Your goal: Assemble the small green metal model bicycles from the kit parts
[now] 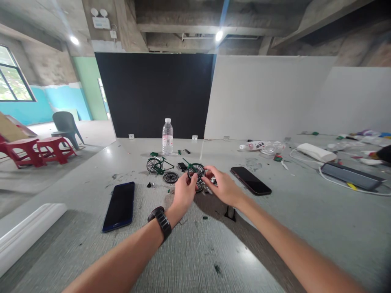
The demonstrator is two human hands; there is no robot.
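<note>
Between my two hands stands a small green model bicycle part with a black spoked wheel. My left hand has its thumb and fingers pinched on the wheel's lower left side. On the right side, my right hand holds the same part with curled fingers. Another green bicycle frame with one wheel stands just to the left. A loose spoked wheel lies in front of it. Small black and silver parts are scattered near my left hand. One more wheel shows partly beneath my hands.
A dark phone lies at left, another phone at right. A water bottle stands behind the bicycles. A black bracket lies near my right forearm. Cables and a grey bar are at far right.
</note>
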